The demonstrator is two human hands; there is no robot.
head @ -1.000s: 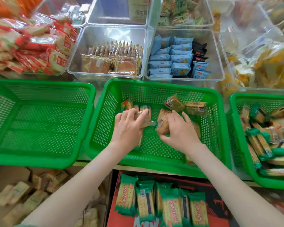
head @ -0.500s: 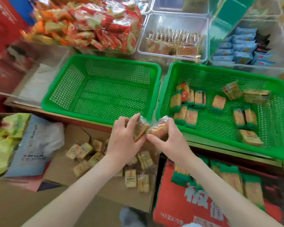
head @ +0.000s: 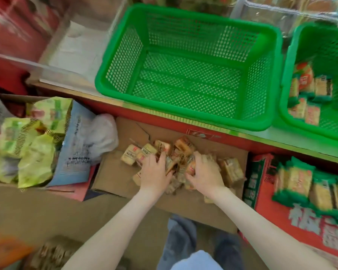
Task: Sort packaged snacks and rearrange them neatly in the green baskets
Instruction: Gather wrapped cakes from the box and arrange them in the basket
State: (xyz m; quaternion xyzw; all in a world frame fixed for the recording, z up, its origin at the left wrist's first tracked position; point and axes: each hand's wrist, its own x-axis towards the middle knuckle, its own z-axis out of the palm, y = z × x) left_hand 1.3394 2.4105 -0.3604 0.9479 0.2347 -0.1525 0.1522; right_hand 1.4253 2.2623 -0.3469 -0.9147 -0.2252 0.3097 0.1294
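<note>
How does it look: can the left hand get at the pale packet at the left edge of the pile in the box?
Probably yes. The left hand is down in the cardboard box, and the pale packet lies uncovered close beside it, to its left, with nothing over it or between them.

Two baskets sit side by side on the counter (head: 281, 140), far in the scene. The left basket (head: 123, 61) is at centre. The right basket (head: 312, 129) is just beside it at the right edge, with snack packs (head: 308, 88) in its left end. Near, below the counter edge, a cardboard box (head: 113, 172) holds a pile of loose packs (head: 144, 152). Bags (head: 27, 143) lie left of the box. A carton (head: 271, 217) to the right has stacked packs (head: 300, 184) on it.
</note>
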